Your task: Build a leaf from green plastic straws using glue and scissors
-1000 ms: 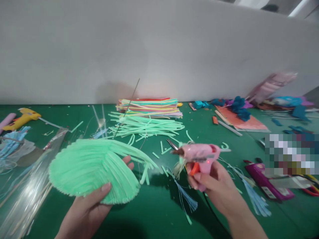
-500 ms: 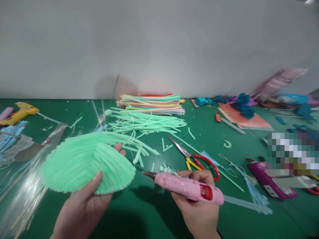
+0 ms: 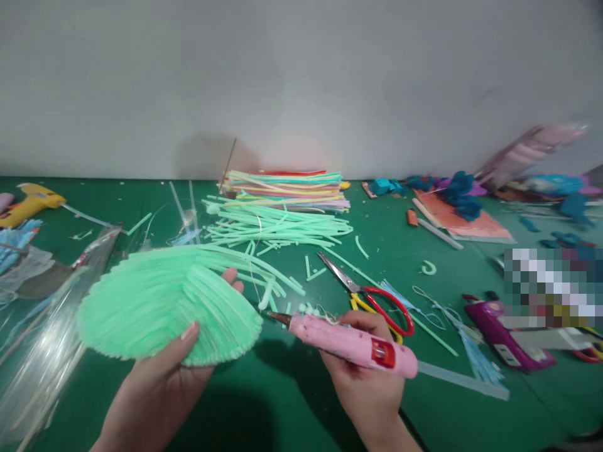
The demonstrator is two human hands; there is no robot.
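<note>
A fan-shaped piece made of mint-green pipe cleaners (image 3: 136, 301) rests in my left hand (image 3: 160, 383), thumb on its face and fingers behind it. My right hand (image 3: 365, 383) is wrapped round a pink hot glue gun (image 3: 348, 342), whose metal nozzle points left, close to the fan's right edge. A clear glue stick (image 3: 464, 380) sticks out of the gun's back end. Just above the nozzle a thin thread ends in a pale green bit (image 3: 266, 295). Behind my hands lie loose mint-green pipe cleaners (image 3: 282, 226).
Red-and-yellow-handled scissors (image 3: 362, 292) lie open beyond my right hand. Multicoloured pipe cleaners (image 3: 287, 191) are stacked near the wall. A yellow glue gun (image 3: 32, 204) and a clear plastic bag (image 3: 61, 339) are at left. At right are a purple device (image 3: 506, 333) and blue tassels (image 3: 475, 355).
The glue gun has shifted slightly left and up, so its nozzle is nearer the fan's edge. The fan has moved a little right. The view has tilted slightly.
</note>
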